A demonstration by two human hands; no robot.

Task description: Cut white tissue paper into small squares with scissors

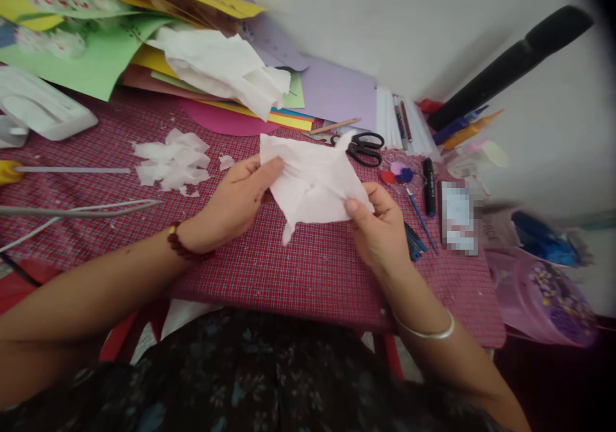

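A white tissue (pixel 312 178) is stretched between my two hands above the table. Its top right and bottom left corners look twisted into points. My left hand (pixel 240 194) pinches the left side, thumb on top. At the lower right corner, my right hand (pixel 380 223) grips it between thumb and fingers. Left of my left hand lies a pile of torn tissue pieces (pixel 173 159), with one small scrap (pixel 226 162) beside it. Black-handled scissors (pixel 368 148) lie just behind the tissue, partly covered by it.
Crumpled tissue (pixel 226 66) rests on coloured paper sheets (pixel 337 88) at the back. A marker (pixel 429 188), a paintbrush (pixel 421 220) and a pixelated rectangular item (pixel 459 217) lie on the right. A white device (pixel 45 104) and a cable (pixel 81 209) are on the left of the checked tablecloth (pixel 289 278).
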